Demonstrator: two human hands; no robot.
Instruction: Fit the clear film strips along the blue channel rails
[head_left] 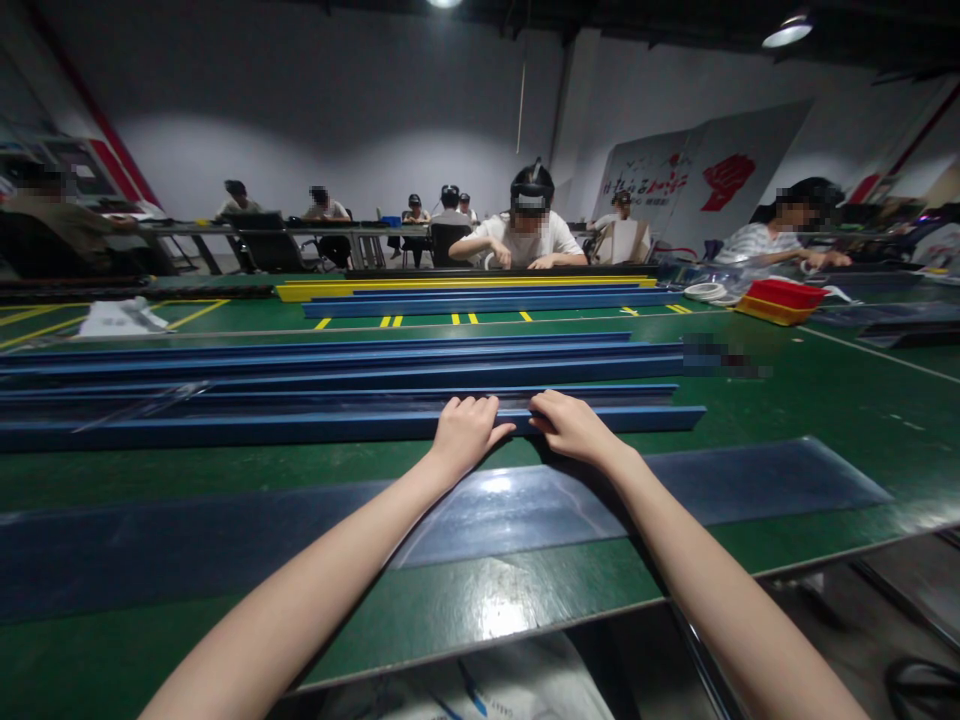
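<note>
A long blue channel-shaped strip [225, 430] lies lengthwise across the green table in front of me. Fingers curled over it and thumb at its near side, my left hand [466, 432] is closed on the strip near its middle right. A short gap to the right, my right hand [571, 425] grips the same strip, its fingertips hidden inside the channel. Between the strip and the table's near edge, a long clear plastic sheet [735, 482] lies flat beneath my forearms.
Behind the held strip lie more blue strips [450, 368], then a yellow strip [450, 289]. A red and yellow bin [780, 300] stands at the right, beside white coils [709, 292]. A white bag [120, 318] is at far left. A co-worker [529, 235] sits opposite.
</note>
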